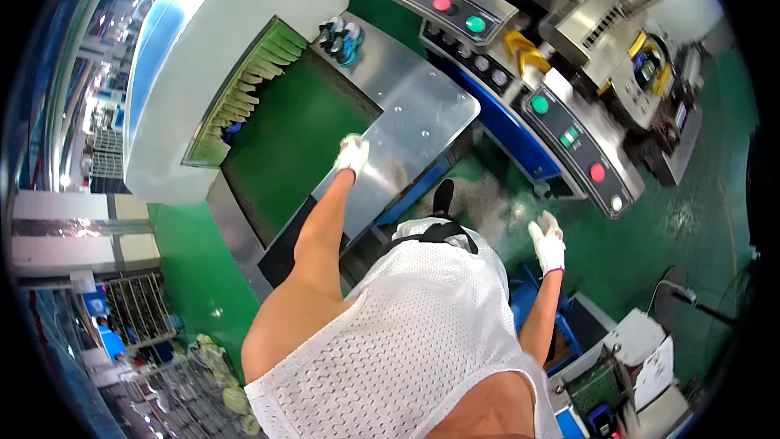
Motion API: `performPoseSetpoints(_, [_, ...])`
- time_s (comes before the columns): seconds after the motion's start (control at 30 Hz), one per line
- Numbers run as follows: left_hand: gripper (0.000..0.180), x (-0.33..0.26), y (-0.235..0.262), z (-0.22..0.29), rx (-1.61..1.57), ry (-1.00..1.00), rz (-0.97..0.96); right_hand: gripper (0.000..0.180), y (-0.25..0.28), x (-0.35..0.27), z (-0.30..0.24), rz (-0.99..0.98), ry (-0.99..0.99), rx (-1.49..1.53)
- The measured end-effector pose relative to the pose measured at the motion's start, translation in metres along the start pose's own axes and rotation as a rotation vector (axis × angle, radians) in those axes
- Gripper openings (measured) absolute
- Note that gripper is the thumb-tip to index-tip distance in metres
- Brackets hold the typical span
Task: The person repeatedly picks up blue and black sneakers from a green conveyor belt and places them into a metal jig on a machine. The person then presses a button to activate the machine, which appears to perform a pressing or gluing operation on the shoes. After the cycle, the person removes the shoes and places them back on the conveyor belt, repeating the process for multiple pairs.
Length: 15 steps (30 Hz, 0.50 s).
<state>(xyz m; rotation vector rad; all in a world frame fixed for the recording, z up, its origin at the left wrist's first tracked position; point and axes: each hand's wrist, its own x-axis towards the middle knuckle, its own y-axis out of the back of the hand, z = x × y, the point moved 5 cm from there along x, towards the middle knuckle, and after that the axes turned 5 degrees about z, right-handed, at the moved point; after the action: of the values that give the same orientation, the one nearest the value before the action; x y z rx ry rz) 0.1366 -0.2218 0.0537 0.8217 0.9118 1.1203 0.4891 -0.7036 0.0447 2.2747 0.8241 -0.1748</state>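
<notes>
My left hand [353, 154], in a white glove, is over the inner edge of a bare steel plate [418, 118], beside a green conveyor belt [296, 134]. Its fingers look curled together, and no object shows in them; contact with the plate is unclear. Out to the right, my right hand [549, 242], also gloved in white, hangs above the floor with thumb and fingers apart and nothing held. Some blue, black and white shoe uppers or shoes [341, 41] lie at the far end of the steel surface. A small blue item [232, 130] shows at the belt's curtain.
A pale machine housing [187, 89] with a strip curtain [248, 89] spans the belt. Ahead right stands a machine with button panels [569, 136] and yellow parts. Blue crates [569, 333] are by my right arm. A wire rack [138, 305] stands at left.
</notes>
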Motion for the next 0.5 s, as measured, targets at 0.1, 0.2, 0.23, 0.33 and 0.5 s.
performPoseSetpoints(0.1, [0.058,-0.018,-0.044,-0.053,0.134,0.191,-0.26,0.061,-0.014,0.019,0.001,-0.024,-0.133,0.018])
performPoseSetpoints(0.2, [0.059,-0.028,-0.074,-0.039,0.02,0.069,-0.367,0.063,-0.035,0.041,-0.01,-0.088,-0.354,0.06])
performPoseSetpoints(0.23, [0.055,-0.032,-0.069,-0.019,0.074,0.139,-0.417,0.063,-0.044,0.048,-0.017,-0.084,-0.367,0.054])
performPoseSetpoints(0.33, [0.042,-0.012,-0.062,-0.019,-0.136,0.09,-0.461,0.066,-0.078,0.08,-0.041,-0.102,-0.367,0.082])
performPoseSetpoints(0.5, [0.034,0.081,-0.052,-0.066,-0.184,0.046,-0.198,0.062,-0.143,0.144,-0.149,-0.231,-0.203,-0.135])
